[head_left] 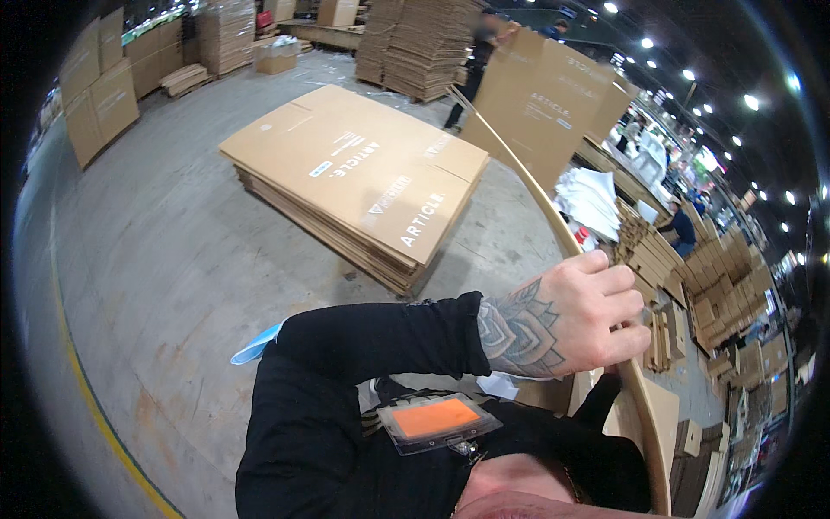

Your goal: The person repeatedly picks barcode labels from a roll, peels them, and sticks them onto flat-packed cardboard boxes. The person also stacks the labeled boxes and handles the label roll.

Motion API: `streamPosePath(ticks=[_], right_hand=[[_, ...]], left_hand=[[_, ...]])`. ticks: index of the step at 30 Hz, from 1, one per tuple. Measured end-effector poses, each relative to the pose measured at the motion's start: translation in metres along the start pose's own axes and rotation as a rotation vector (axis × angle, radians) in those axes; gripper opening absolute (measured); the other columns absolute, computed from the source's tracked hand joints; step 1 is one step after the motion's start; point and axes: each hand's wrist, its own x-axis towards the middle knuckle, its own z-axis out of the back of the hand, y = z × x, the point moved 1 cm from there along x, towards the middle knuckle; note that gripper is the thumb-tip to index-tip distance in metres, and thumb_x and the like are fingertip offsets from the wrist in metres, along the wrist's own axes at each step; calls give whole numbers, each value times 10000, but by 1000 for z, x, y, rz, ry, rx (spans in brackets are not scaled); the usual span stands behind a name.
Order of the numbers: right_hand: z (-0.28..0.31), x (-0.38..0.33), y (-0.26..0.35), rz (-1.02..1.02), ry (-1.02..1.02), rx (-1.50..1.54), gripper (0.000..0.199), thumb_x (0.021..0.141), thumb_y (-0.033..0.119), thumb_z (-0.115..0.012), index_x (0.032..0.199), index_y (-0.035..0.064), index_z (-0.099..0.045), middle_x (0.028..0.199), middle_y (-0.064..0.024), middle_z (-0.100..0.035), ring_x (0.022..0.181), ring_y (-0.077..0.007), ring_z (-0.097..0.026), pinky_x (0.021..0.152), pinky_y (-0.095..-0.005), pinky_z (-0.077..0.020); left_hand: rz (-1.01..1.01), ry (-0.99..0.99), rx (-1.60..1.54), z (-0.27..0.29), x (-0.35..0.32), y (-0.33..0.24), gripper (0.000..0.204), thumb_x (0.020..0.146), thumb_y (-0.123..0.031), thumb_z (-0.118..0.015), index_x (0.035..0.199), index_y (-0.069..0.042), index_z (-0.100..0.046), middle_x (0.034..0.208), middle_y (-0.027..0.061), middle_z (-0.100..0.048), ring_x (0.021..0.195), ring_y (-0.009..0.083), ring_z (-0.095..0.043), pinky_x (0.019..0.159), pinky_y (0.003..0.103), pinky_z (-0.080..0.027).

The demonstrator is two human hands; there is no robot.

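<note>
My left hand (575,316) is closed around the edge of a tall brown cardboard sheet (546,208). The sheet appears almost edge-on, curving from the upper middle down to the lower right. My left arm, in a black sleeve (389,337), bends across in front of me. A dark right sleeve (598,402) rises beside the sheet below my left hand; the right hand itself is hidden. Left of the sheet, a stack of flat cardboard boxes (346,173) with white print lies on the concrete floor (173,259).
Beyond the stack, a person (480,65) stands beside a large upright cardboard panel (545,104). Tall cardboard stacks (415,48) stand at the back. White wrapping material (588,201) and more cardboard piles (726,285) lie to the right. A yellow floor line (95,411) runs along the left.
</note>
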Motion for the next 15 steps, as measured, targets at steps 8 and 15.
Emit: streamPosePath(ticks=[8, 15], right_hand=[[-115, 21, -122, -115, 38, -184, 295, 938, 359, -535, 839, 81, -548, 862, -109, -608, 740, -289, -571, 646, -376, -495], [-251, 45, -238, -257, 132, -310, 294, 939, 361, -536, 842, 84, -547, 854, -105, -600, 737, -285, -563, 645, -372, -489]], left_hand=[[79, 38, 246, 117, -72, 139, 155, 672, -187, -630, 799, -129, -560, 789, 7, -509, 796, 178, -564, 722, 322, -460], [113, 39, 421, 223, -98, 227, 264, 620, -200, -654, 869, -112, -632, 744, -8, -493, 715, 174, -530, 666, 311, -444]])
